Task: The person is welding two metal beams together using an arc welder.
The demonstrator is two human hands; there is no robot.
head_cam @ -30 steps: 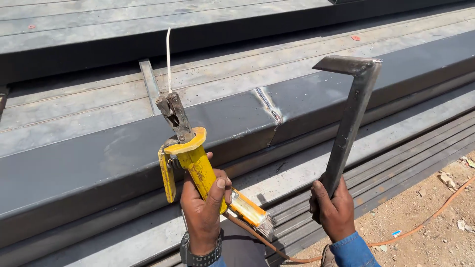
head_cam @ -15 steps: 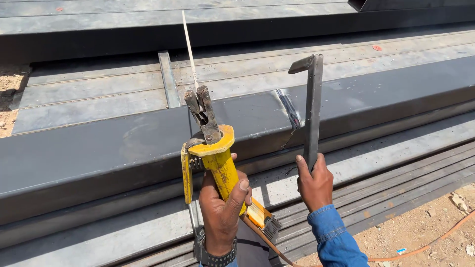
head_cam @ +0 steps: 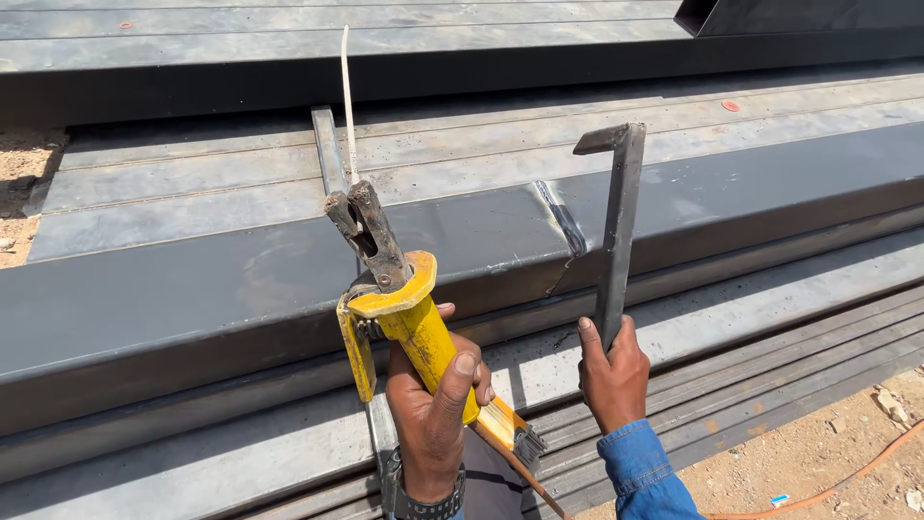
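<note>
My left hand (head_cam: 433, 414) grips the yellow handle of a welding electrode holder (head_cam: 399, 299), its dark metal jaws pointing up and away. A thin pale welding rod (head_cam: 347, 96) sticks up from the jaws. My right hand (head_cam: 611, 376) holds the lower end of a dark L-shaped steel bar (head_cam: 616, 231), upright, with its short arm bent to the left at the top. Both hands hover over a long dark steel beam (head_cam: 192, 289) that has a weld seam (head_cam: 563, 220) across it, just left of the bar.
More long steel sections (head_cam: 481, 106) lie stacked side by side beyond and below the beam. A flat steel strip (head_cam: 327, 154) lies across them. Sandy ground (head_cam: 828, 462) with an orange cable (head_cam: 837, 486) shows at the lower right.
The view has shifted so the beam and seam sit further right. The L-shaped bar has swung from tilted to upright and moved closer to the seam. The holder stays raised.
</note>
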